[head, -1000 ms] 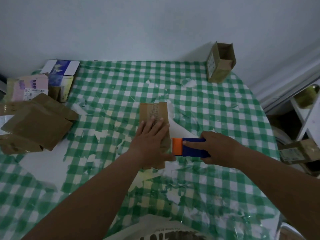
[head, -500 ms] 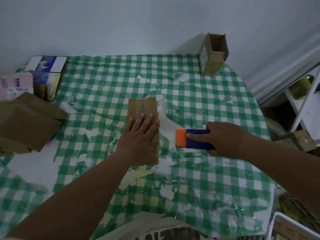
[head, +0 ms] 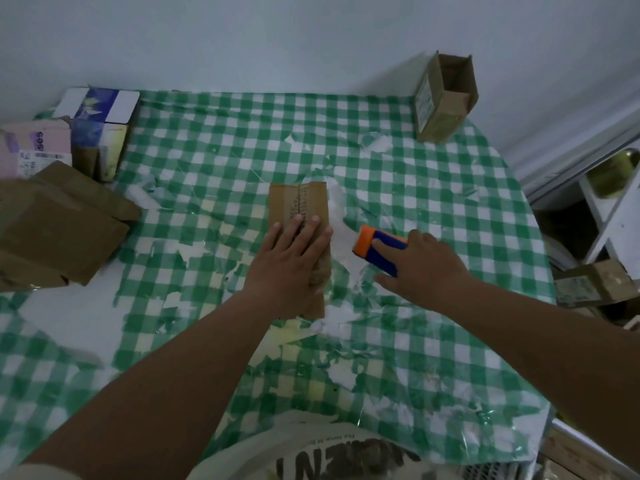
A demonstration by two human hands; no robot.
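A flattened brown cardboard piece point(head: 298, 202) with a torn tape seam lies in the middle of the green checked tablecloth point(head: 433, 341). My left hand point(head: 287, 261) presses flat on its near half, fingers straight. To the right, a blue tool with an orange end point(head: 372, 245) lies on the cloth, apart from the cardboard. My right hand point(head: 426, 268) rests on it with the index finger laid straight along its top. The thumb is spread out to the side, off the tool.
An open brown box point(head: 443, 102) stands at the back right corner. Flattened brown cardboard point(head: 59, 226) is piled at the left edge, with a blue-white box point(head: 100, 116) and a pink box point(head: 34, 147) behind. A white shelf point(head: 616, 202) and another box point(head: 595, 285) are beyond the table's right edge.
My right hand has drawn the tool to the right, away from the cardboard, and its grip has loosened to straight fingers on top. My left hand stays pressed on the cardboard.
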